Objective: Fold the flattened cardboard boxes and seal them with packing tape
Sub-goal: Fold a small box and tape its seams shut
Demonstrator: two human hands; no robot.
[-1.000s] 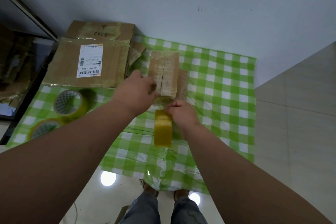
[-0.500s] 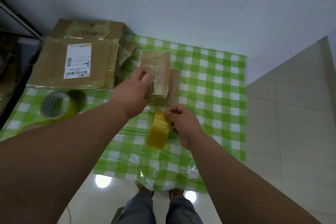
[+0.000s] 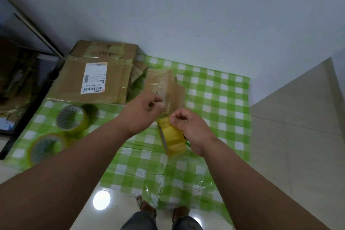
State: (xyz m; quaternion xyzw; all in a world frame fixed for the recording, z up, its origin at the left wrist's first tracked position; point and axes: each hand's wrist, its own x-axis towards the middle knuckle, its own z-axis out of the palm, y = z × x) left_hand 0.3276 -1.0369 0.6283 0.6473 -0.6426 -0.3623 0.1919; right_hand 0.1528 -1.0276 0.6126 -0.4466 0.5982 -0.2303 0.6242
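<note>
Cardboard box [image 3: 162,87], small and already wrapped in shiny tape, sits on the green checked tabletop [image 3: 214,95], near the middle and toward the back. Our left hand [image 3: 141,112] reaches to its near end with fingers loosely curled; the picture is blurry there, so we cannot tell if it grips the box or just touches it. Our right hand [image 3: 188,129] is curled around the yellow tape roll [image 3: 171,137], held just in front of the box. We think a strip of tape runs from the roll to the box, but it is too see-through to be sure.

What could go wrong? If the left hand does not hold the box firmly, a pull on the roll may drag the light box toward us. The sticky tape could also twist, fold on itself, or stick to the plastic cloth or to our fingers.

For room, the right side of the tabletop is open, and its edge drops to the floor. On the left lie flat cardboard boxes [image 3: 93,80] and two spare tape rolls [image 3: 71,118], close enough for our left arm to bump. The wall [image 3: 186,15] stands right behind the box.
</note>
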